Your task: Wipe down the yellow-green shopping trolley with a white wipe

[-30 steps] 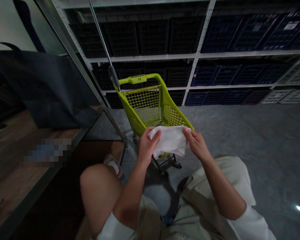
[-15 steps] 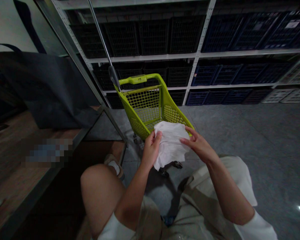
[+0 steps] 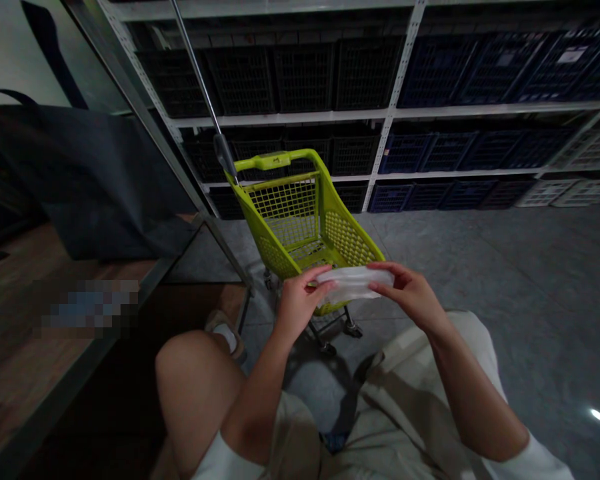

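White cloth (image 3: pixel 353 283) folded into a flat strip, held between left hand (image 3: pixel 300 310) and right hand (image 3: pixel 410 293), just in front of a lime-green shopping cart (image 3: pixel 343 233).
Left fingers (image 3: pixel 325 283) and right fingers (image 3: pixel 383 279) closed on opposite ends of the strip, pinching it, with the thumbs hidden or partly hidden. Cart on small wheels on grey floor (image 3: pixel 530 300), with shelves (image 3: pixel 280 117) of dark plastic crates (image 3: pixel 305 77) beyond and a dark tote bag (image 3: pixel 90 180) to the left.
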`<state>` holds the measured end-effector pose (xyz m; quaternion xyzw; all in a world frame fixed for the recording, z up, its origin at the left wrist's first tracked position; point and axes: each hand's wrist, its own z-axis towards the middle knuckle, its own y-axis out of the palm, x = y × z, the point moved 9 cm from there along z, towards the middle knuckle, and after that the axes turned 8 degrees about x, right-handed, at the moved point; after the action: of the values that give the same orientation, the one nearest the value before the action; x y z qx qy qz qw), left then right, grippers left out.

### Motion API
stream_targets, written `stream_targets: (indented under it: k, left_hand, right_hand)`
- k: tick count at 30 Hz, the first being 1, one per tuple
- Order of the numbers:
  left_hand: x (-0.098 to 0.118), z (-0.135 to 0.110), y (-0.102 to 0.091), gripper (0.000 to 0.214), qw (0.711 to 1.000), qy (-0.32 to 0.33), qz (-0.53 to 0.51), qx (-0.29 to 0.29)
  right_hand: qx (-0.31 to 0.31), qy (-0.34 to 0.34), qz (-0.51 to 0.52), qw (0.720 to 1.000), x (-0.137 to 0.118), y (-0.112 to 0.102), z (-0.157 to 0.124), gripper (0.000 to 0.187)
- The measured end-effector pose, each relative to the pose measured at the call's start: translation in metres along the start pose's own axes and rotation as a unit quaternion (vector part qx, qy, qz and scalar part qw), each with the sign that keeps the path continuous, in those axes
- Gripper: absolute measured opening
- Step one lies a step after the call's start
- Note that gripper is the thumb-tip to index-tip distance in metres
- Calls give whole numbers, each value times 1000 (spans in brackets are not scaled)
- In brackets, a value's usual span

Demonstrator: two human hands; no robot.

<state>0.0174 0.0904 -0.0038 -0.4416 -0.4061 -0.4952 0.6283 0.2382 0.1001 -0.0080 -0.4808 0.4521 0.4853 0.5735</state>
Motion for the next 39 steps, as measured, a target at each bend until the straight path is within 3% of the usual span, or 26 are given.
stream_targets:
  k: [3, 6, 9, 12, 14, 16, 18, 20, 21, 25, 34, 36, 39]
  left_hand:
    - [17, -1, -5, 17, 990, 91, 110, 16]
    - [31, -2, -6, 23, 984, 128, 124, -5]
    - [23, -8, 12, 35, 990, 21, -1, -138]
    - [4, -33, 44, 48, 938, -154, -130, -282]
    - [-4, -46, 60, 49, 911, -206, -152, -324]
    - [-11, -44, 65, 45, 914, -234, -176, -281]
    - [-16, -32, 57, 47, 930, -239, -213, -178]
    - [-19, -21, 44, 47, 942, -223, -235, -86]
    - [-19, -17, 39, 46, 947, -212, -234, -63]
    - [-18, -12, 33, 43, 962, -183, -188, -73]
    - [-8, -14, 23, 21, 961, -170, -192, -105]
    - [-6, -15, 24, 25, 964, -162, -180, -111]
    - [-3, -16, 24, 27, 979, -123, -111, -117]
  right_hand:
    - [15, -76, -89, 993, -12, -9, 2, 27]
    - [14, -141, -130, 981, -26, -14, 1, 24]
    - [-75, -68, -84, 991, -19, -1, -4, 29]
    - [-175, 63, -19, 982, -4, 24, -16, 33]
    - [-207, 131, 32, 969, 4, 39, -23, 38]
    - [-181, 178, 122, 960, 9, 45, -23, 50]
    - [-132, 196, 215, 947, 14, 45, -21, 68]
    - [-113, 199, 243, 943, 21, 47, -23, 81]
    - [-112, 200, 228, 946, 26, 48, -25, 78]
    - [-82, 193, 156, 965, 36, 47, -29, 44]
    - [-46, 76, 131, 987, 33, 19, -19, 20]
    - [-52, 87, 151, 983, 33, 20, -20, 20]
    - [-63, 148, 227, 960, 35, 29, -22, 39]
